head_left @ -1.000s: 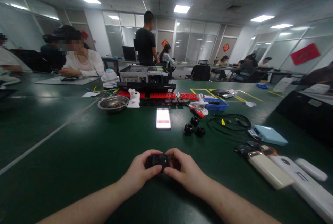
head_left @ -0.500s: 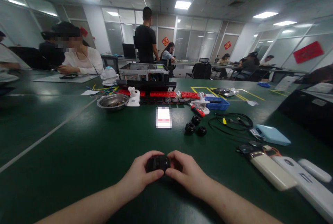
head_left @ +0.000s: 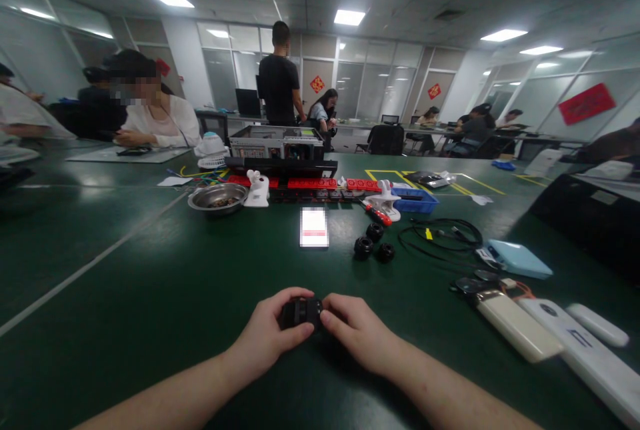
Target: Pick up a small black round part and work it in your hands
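In front of me, above the green tabletop, my left hand [head_left: 274, 325] is closed round a small black cylindrical plastic part [head_left: 301, 314]. Its thumb lies along the near side and its fingers curl over the far side. My right hand [head_left: 355, 331] is at the right end of this part, thumb and forefinger pinched together at its edge. The other right fingers are curled and partly hidden. Three ribbed black round parts, among them a larger one [head_left: 363, 247], stand on the table beyond my right hand. A pixelated white card [head_left: 314, 227] lies straight ahead.
A steel bowl [head_left: 218, 198] with small pieces stands ahead left. Behind the card are red power strips [head_left: 313, 183] and an open computer case [head_left: 276, 143]. A red screwdriver [head_left: 379, 215], a blue tray [head_left: 417, 201], a black cable [head_left: 463, 222] and phone-like devices [head_left: 517, 327] lie right. Several people sit beyond.
My right thumb and fingers have drawn closer together at the right end of the black part. My left hand keeps its hold, and the view has shifted slightly.
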`<state>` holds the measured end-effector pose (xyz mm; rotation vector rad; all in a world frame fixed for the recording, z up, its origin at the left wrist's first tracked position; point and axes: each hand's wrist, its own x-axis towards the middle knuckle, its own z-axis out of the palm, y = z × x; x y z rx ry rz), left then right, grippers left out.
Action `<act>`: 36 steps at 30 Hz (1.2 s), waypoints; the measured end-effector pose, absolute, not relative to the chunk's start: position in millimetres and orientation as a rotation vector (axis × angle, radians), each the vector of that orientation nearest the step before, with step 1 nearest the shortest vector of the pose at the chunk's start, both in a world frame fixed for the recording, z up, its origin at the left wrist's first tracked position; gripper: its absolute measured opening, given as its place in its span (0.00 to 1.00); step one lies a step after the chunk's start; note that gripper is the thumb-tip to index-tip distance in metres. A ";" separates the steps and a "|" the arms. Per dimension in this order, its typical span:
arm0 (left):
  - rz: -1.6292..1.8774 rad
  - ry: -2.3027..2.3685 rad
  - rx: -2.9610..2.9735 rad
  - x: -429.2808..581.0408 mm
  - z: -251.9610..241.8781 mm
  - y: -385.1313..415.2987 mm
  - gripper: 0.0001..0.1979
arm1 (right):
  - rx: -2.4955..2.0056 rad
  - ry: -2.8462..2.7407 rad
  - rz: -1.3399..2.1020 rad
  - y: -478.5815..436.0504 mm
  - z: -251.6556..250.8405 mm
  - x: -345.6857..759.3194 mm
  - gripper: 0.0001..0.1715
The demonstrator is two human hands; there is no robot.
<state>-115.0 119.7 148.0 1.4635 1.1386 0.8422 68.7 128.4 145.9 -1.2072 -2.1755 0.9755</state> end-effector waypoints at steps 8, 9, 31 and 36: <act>0.811 1.002 1.380 -117.4 139.5 125.0 0.20 | -1.206 -2.094 1.049 127.3 146.4 69.1 0.08; 0.819 1.007 1.383 -117.5 138.6 125.7 0.20 | -1.201 -2.088 1.059 126.4 147.5 68.9 0.10; 0.828 1.078 1.468 -117.0 141.1 123.2 0.20 | -1.200 -2.073 1.084 129.7 144.7 68.4 0.11; 0.850 1.053 1.445 -118.4 136.4 125.4 0.19 | -1.183 -2.071 1.102 126.8 145.5 68.3 0.11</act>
